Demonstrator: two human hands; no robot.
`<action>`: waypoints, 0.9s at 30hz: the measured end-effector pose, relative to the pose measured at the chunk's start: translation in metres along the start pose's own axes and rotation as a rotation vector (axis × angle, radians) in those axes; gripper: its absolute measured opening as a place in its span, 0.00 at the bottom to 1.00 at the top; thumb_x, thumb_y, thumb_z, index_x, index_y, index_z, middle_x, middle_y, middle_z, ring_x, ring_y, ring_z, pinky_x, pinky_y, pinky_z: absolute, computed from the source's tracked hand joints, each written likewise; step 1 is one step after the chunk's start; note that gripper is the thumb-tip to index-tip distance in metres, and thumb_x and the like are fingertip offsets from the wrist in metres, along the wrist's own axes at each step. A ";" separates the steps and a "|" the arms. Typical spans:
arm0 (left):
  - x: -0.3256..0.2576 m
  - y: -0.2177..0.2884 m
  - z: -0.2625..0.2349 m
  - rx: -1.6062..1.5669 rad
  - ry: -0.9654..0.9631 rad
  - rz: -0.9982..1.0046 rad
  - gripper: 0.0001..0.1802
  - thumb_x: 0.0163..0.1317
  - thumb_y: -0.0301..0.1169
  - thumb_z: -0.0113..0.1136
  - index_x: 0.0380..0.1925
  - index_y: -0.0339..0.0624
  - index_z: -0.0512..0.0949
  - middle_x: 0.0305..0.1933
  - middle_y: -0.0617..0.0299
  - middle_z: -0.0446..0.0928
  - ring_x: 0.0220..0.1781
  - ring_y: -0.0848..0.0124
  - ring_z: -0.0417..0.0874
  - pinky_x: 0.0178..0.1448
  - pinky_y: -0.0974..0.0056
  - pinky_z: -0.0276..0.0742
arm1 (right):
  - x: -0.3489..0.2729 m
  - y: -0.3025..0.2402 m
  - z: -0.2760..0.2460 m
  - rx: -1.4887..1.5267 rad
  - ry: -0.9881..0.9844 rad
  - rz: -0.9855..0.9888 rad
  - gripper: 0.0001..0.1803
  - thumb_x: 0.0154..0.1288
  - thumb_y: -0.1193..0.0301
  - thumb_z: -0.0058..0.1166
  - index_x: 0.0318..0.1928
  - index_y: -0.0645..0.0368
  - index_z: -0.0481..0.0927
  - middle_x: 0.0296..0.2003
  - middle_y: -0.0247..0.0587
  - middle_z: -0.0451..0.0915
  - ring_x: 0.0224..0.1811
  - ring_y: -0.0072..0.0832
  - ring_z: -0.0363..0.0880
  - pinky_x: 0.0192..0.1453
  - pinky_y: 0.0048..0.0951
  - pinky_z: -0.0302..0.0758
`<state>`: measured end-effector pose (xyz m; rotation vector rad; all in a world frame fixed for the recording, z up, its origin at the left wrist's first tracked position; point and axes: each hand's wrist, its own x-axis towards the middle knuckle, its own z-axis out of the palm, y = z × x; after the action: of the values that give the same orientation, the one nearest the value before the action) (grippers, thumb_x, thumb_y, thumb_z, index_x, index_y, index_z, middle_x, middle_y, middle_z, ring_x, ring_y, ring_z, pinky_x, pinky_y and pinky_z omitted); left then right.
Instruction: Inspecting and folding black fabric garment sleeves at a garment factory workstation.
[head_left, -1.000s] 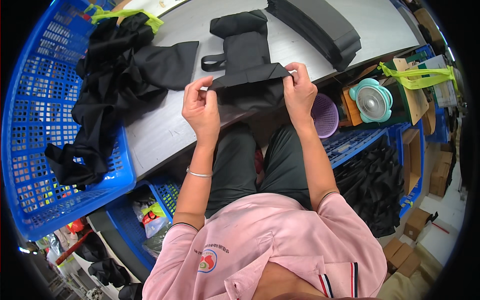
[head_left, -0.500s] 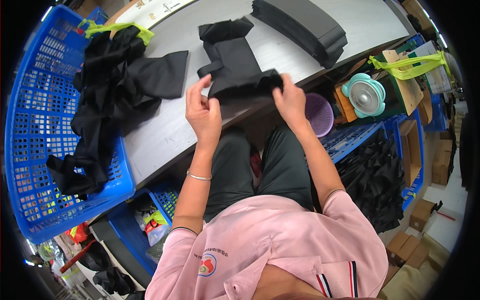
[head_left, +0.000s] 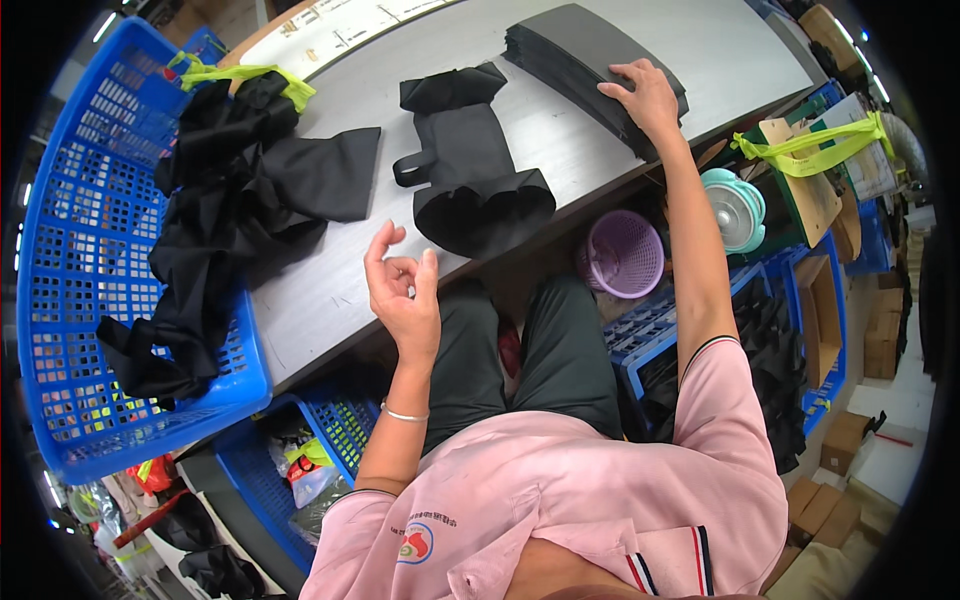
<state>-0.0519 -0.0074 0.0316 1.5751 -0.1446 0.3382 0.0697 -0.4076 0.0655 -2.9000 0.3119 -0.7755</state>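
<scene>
A black sewn fabric piece (head_left: 465,145) lies on the table in front of me, with folded flaps at both ends and a small loop on its left side. Its near flap hangs over the table's front edge. My left hand (head_left: 405,290) hovers just below and left of it, empty, fingers loosely curled and apart from the thumb. Farther right, my right hand (head_left: 645,95) rests on top of a stack of dark grey fabric panels (head_left: 590,50), fingers spread on the top layer. Black fabric pieces (head_left: 220,200) lie heaped on the left, partly over a blue basket.
The blue basket (head_left: 75,270) stands at the left table edge, a yellow-green strip (head_left: 250,75) tied near it. A purple bin (head_left: 625,255) and a turquoise fan (head_left: 733,210) sit below the table's right side. A crate of black pieces (head_left: 740,370) stands at my right.
My right hand has let go of the black fabric piece and moved up and right onto the stack. The piece now lies flat. My left hand has drawn slightly down, away from it.
</scene>
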 end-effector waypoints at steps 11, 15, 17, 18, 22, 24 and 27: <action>-0.029 0.025 0.000 -0.342 -0.390 -0.294 0.21 0.68 0.24 0.59 0.60 0.36 0.75 0.55 0.56 0.80 0.37 0.80 0.79 0.36 0.76 0.73 | -0.023 -0.018 -0.025 0.258 0.459 0.142 0.10 0.64 0.64 0.65 0.39 0.57 0.87 0.45 0.40 0.82 0.40 0.38 0.83 0.45 0.36 0.78; -0.042 0.029 0.007 -0.552 -0.504 -0.333 0.35 0.67 0.43 0.63 0.69 0.37 0.66 0.67 0.56 0.71 0.57 0.71 0.76 0.56 0.66 0.74 | -0.120 -0.126 -0.085 0.253 0.614 -0.200 0.03 0.65 0.74 0.61 0.36 0.60 0.82 0.46 0.42 0.80 0.41 0.41 0.82 0.44 0.36 0.79; -0.046 0.031 0.006 -0.648 -0.493 -0.292 0.43 0.65 0.51 0.65 0.72 0.37 0.62 0.71 0.57 0.67 0.64 0.68 0.72 0.63 0.62 0.72 | -0.179 -0.172 -0.111 0.240 0.474 -0.366 0.04 0.61 0.79 0.59 0.37 0.61 0.79 0.51 0.50 0.81 0.45 0.44 0.82 0.48 0.39 0.78; -0.048 0.031 0.007 -0.723 -0.524 -0.330 0.52 0.61 0.55 0.67 0.75 0.38 0.54 0.75 0.56 0.60 0.71 0.66 0.65 0.71 0.59 0.63 | -0.206 -0.185 -0.122 0.318 0.385 -0.407 0.05 0.60 0.79 0.59 0.37 0.62 0.78 0.56 0.56 0.79 0.51 0.49 0.80 0.55 0.42 0.77; -0.052 0.009 -0.011 -0.836 -0.687 -0.576 0.61 0.50 0.64 0.72 0.74 0.39 0.55 0.69 0.60 0.66 0.73 0.64 0.65 0.77 0.58 0.56 | -0.275 -0.205 -0.139 0.847 -0.186 -0.348 0.06 0.67 0.77 0.56 0.41 0.63 0.73 0.63 0.60 0.74 0.59 0.46 0.79 0.66 0.43 0.72; -0.059 0.010 -0.016 -0.831 -0.742 -0.600 0.61 0.49 0.64 0.73 0.73 0.39 0.57 0.66 0.61 0.68 0.71 0.65 0.66 0.76 0.58 0.58 | -0.290 -0.201 -0.144 1.045 -0.331 -0.214 0.05 0.69 0.76 0.54 0.42 0.63 0.73 0.63 0.58 0.75 0.54 0.43 0.82 0.62 0.38 0.75; -0.071 0.028 -0.015 -0.873 -0.689 -0.506 0.62 0.47 0.64 0.74 0.72 0.39 0.58 0.65 0.57 0.71 0.68 0.62 0.71 0.73 0.56 0.65 | -0.301 -0.193 -0.156 1.229 -0.663 0.049 0.05 0.73 0.73 0.52 0.42 0.62 0.74 0.55 0.49 0.82 0.41 0.28 0.83 0.49 0.27 0.77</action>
<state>-0.1297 -0.0016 0.0368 0.7496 -0.3575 -0.6161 -0.2318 -0.1615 0.0891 -1.7776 -0.1457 0.0907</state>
